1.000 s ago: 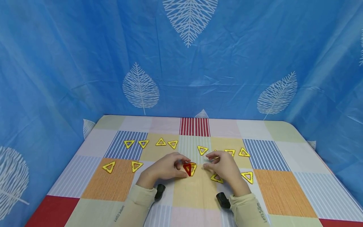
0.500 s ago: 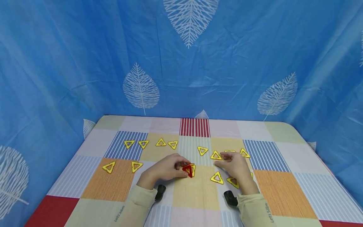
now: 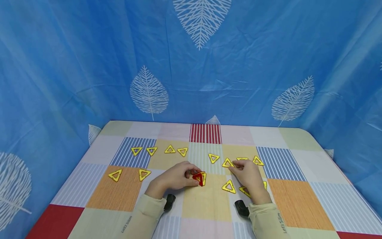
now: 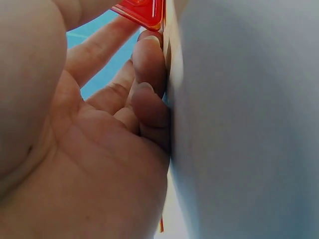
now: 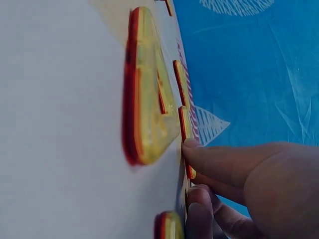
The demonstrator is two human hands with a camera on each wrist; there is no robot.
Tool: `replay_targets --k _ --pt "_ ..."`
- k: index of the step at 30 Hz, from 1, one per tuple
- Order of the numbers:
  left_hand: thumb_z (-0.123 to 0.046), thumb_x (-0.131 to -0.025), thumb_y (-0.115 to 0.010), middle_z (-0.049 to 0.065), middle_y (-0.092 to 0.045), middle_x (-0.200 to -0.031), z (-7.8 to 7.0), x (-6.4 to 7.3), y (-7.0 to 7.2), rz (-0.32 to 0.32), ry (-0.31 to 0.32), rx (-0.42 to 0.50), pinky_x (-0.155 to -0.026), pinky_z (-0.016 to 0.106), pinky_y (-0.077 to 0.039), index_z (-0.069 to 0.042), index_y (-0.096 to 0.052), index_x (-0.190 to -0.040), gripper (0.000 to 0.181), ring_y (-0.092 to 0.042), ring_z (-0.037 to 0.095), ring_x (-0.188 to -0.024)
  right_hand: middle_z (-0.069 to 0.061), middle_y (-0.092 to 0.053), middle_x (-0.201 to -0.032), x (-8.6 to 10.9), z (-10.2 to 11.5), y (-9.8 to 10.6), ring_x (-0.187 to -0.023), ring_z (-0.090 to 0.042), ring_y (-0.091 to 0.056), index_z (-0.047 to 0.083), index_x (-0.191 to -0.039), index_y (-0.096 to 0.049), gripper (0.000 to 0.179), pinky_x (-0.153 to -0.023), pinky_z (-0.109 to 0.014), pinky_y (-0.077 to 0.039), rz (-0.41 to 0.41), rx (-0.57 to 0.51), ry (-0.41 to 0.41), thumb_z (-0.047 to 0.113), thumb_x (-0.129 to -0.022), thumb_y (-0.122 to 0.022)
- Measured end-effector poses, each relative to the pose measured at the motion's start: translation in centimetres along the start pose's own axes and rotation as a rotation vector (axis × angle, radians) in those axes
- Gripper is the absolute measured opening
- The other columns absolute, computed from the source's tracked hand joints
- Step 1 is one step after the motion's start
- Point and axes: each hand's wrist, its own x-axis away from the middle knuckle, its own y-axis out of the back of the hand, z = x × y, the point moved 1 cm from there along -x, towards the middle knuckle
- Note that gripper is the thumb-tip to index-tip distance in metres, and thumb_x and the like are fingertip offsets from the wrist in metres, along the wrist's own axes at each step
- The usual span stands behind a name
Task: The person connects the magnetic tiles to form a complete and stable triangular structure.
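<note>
Patchwork-print tabletop (image 3: pixel 206 205), yellow triangle frames (image 3: pixel 229 190) scattered across

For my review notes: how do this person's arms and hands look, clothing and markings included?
Cream sleeves cover both forearms: the left sleeve and right sleeve each carry small grey lettering. A rounded black device sits at each wrist. The left hand and right hand are bare, without gloves.

My left hand (image 4: pixel 94 134), palm toward the wrist camera, holds a red piece (image 4: pixel 144 11) partly cropped by the upper edge, with my lower fingers bent alongside a blurred, pale surface (image 4: pixel 249 119) and a blue backdrop (image 4: pixel 107 69) visible between the fingers.
</note>
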Motion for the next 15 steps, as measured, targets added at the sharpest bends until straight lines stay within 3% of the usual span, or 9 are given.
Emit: replay_targets --k 3,9,15 --pt "-0.027 -0.089 -0.079 -0.004 -0.054 -0.095 -0.01 -0.03 -0.06 0.003 0.003 0.008 -0.076 0.031 -0.044 -0.012 -0.069 -0.123 0.038 -0.050 0.013 -0.083 -0.021 -0.070 -0.112 0.07 0.06 0.00 -0.096 -0.030 -0.067 -0.001 -0.115 -0.074 0.030 -0.080 -0.046 -0.054 -0.009 0.009 0.009 0.017 -0.091 -0.076" --pt "-0.028 -0.089 -0.079 -0.004 -0.054 -0.095 0.04 -0.09 -0.10 0.004 0.011 0.009 -0.076 0.031 -0.044 -0.013 -0.069 -0.122 0.037 -0.050 0.013 -0.083 -0.017 -0.071 -0.108 0.16 0.36 0.16 -0.092 -0.027 -0.067 0.000 -0.115 -0.074 0.031 -0.070 -0.038 -0.054 -0.019 0.008 -0.011 0.020 -0.091 -0.076" --pt "-0.026 -0.091 -0.078 -0.003 -0.054 -0.095 0.04 -0.04 0.00 0.007 0.008 0.009 -0.076 0.032 -0.044 -0.012 -0.069 -0.122 0.036 -0.049 0.013 -0.083 -0.018 -0.070 -0.115 0.24 0.90 0.50 -0.097 -0.027 -0.067 0.003 -0.117 -0.074 0.032 -0.068 -0.035 -0.052 -0.007 -0.045 -0.028 0.024 -0.092 -0.075"
